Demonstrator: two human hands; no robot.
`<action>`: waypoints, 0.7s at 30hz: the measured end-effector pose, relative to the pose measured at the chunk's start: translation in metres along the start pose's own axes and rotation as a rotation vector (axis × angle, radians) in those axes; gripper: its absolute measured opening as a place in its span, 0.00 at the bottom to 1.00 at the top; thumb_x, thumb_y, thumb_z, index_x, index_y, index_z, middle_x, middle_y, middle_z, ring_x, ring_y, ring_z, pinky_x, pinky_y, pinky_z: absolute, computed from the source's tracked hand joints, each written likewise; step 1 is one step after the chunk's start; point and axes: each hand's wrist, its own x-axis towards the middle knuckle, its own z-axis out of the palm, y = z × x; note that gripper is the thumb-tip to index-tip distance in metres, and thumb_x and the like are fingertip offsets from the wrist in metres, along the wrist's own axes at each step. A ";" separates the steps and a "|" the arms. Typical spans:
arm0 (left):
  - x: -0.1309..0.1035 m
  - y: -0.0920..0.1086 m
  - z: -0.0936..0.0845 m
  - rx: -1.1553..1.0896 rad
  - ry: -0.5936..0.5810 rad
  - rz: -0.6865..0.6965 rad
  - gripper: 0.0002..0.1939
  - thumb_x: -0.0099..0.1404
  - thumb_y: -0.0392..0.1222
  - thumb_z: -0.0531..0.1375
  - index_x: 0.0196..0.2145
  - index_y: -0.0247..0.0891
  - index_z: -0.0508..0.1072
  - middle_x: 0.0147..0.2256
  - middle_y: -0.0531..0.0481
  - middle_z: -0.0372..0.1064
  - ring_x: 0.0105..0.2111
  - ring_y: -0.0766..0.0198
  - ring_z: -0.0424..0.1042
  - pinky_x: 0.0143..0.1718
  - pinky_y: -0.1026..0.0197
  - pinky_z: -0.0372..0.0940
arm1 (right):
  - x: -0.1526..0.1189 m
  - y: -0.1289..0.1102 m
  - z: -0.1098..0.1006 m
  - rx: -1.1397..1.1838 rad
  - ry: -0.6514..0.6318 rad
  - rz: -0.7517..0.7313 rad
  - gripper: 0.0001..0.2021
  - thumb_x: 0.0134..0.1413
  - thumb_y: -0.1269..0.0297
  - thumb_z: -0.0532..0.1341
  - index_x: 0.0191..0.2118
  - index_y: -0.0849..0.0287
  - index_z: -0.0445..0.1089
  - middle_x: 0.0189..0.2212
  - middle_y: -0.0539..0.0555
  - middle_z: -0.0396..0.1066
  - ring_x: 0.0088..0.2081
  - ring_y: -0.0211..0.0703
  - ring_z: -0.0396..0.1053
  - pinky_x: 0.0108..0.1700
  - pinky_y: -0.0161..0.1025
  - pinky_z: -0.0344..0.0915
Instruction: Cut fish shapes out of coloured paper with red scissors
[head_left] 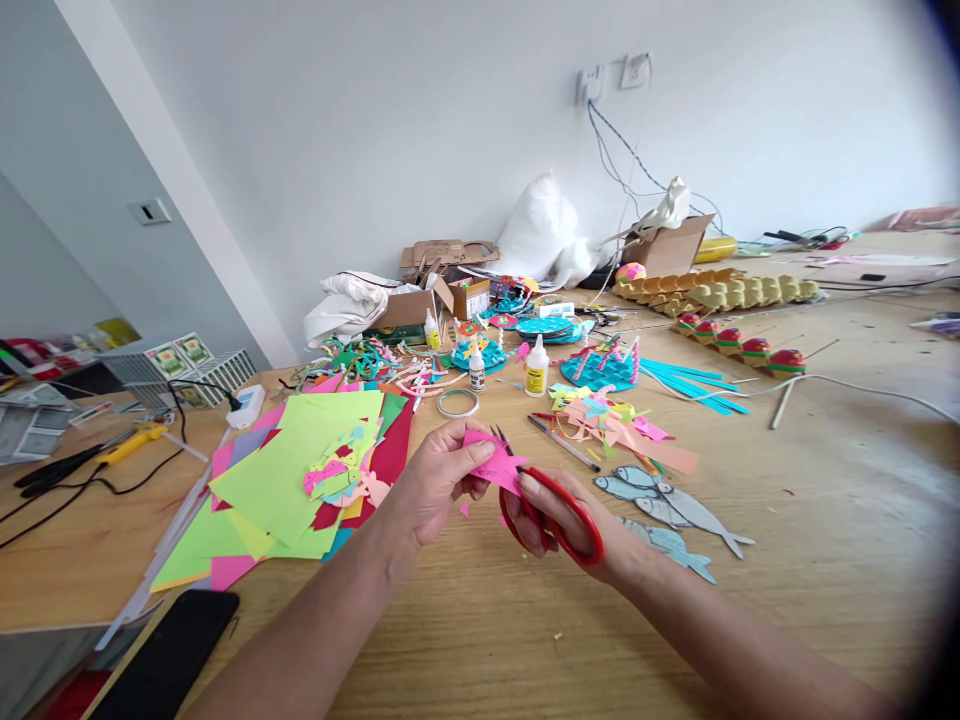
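Observation:
Near the middle of the view, my left hand (442, 470) pinches a small pink paper piece (501, 466) between thumb and fingers. The piece has a pointed, notched outline on its right side and faint dark marks on it. My right hand (559, 510) is closed around the handles of red scissors (589, 550). The dark blades are at the pink paper, their tips showing just above it; part of them is hidden by the paper. Small pink scraps (464, 510) lie on the table under my hands.
Coloured paper sheets (292, 470) are stacked at the left, a black phone (172, 650) in front. Grey paper fish (675, 510), a pen (564, 444) and paper scraps (600, 415) lie right. Behind stand glue bottles (536, 368) and a tape roll (457, 403).

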 end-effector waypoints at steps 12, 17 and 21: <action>0.000 0.001 0.002 -0.116 -0.022 0.022 0.12 0.51 0.43 0.65 0.27 0.36 0.65 0.18 0.59 0.62 0.17 0.74 0.59 0.18 0.70 0.57 | 0.001 0.000 -0.004 -0.062 -0.045 -0.035 0.25 0.58 0.43 0.48 0.21 0.58 0.59 0.14 0.46 0.59 0.18 0.34 0.55 0.22 0.33 0.53; -0.002 -0.002 0.005 -0.070 -0.004 0.032 0.12 0.52 0.43 0.64 0.27 0.37 0.65 0.20 0.58 0.64 0.18 0.74 0.60 0.19 0.70 0.57 | 0.002 0.007 -0.001 -0.014 0.012 0.007 0.25 0.54 0.40 0.50 0.23 0.58 0.59 0.13 0.45 0.59 0.16 0.33 0.54 0.20 0.32 0.51; -0.003 -0.003 0.007 -0.039 -0.004 0.031 0.12 0.52 0.44 0.64 0.27 0.36 0.65 0.20 0.57 0.64 0.18 0.73 0.60 0.19 0.70 0.56 | 0.002 0.008 0.000 -0.001 0.024 0.004 0.24 0.55 0.41 0.50 0.24 0.59 0.60 0.13 0.45 0.58 0.16 0.33 0.54 0.19 0.31 0.49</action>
